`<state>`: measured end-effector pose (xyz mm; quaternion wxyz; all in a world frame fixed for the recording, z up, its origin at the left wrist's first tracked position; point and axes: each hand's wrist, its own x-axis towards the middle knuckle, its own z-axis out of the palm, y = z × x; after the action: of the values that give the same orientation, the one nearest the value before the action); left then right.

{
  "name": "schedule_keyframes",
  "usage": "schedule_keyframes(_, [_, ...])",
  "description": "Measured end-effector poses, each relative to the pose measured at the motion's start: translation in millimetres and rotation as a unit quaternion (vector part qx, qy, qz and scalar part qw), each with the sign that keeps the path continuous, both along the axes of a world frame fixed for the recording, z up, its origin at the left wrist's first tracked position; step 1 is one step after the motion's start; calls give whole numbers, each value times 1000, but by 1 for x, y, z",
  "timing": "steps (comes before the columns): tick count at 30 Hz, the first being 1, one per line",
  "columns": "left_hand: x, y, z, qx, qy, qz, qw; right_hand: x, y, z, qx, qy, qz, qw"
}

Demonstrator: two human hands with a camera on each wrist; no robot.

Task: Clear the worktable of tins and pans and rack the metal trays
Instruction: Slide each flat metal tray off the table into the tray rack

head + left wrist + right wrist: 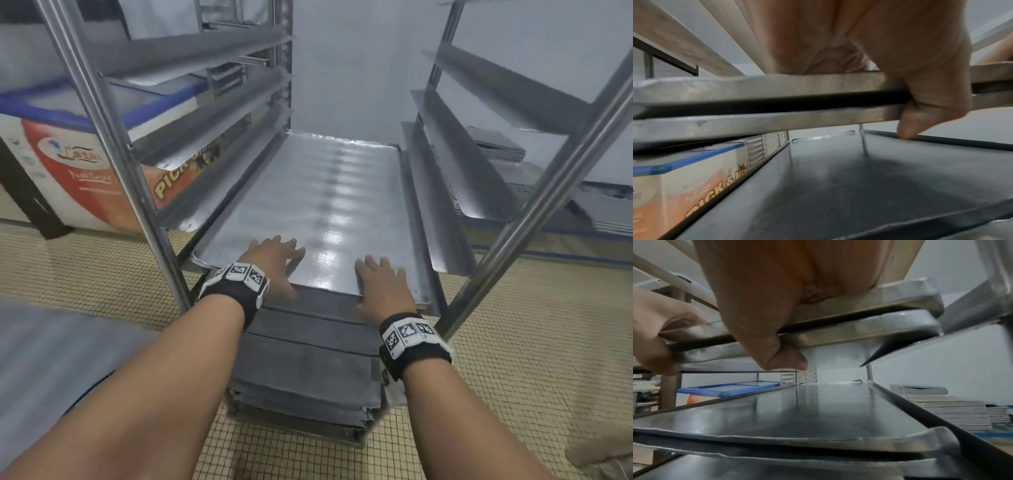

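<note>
A pair of stacked metal trays (325, 192) lies on the rails of a steel rack (113, 137), its front edge sticking out toward me. My left hand (270, 260) rests flat on top near the front left, and my right hand (383, 284) near the front right. In the left wrist view the left thumb (920, 113) hooks down over both tray rims (777, 84). The right wrist view shows my right hand (766, 288) gripping the same rims (859, 331) with the thumb underneath. More trays (308, 359) fill the lower rails.
Empty angled rails run up both sides of the rack. A chest freezer (68, 164) with a blue-framed lid stands to the left. Stacks of flat trays (496, 144) sit at the right behind the rack. The floor (513, 342) is tiled.
</note>
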<state>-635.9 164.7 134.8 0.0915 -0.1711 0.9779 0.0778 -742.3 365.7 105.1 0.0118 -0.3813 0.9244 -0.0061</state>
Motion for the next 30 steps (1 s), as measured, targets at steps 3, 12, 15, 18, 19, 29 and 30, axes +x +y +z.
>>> schedule_keyframes(3, [-6,-1,-3,-16,4,34,999,-9,-3,-4,1,7,12,1000])
schedule_keyframes(12, [21,18,-39,-132,92,71,984,-8,-4,-19,-15,78,12,997])
schedule_keyframes(15, [39,27,-52,-118,113,112,980,10,-1,-21,-14,78,-6,997])
schedule_keyframes(18, [60,37,-61,-111,154,121,974,33,4,-24,-24,90,-3,996])
schedule_keyframes(19, [67,39,-63,-110,163,120,973,41,5,-23,-32,94,3,995])
schedule_keyframes(29, [184,20,-85,23,137,268,953,138,-25,-18,-120,14,136,983])
schedule_keyframes(30, [200,18,-90,46,133,298,944,149,-30,-20,-117,-6,151,982])
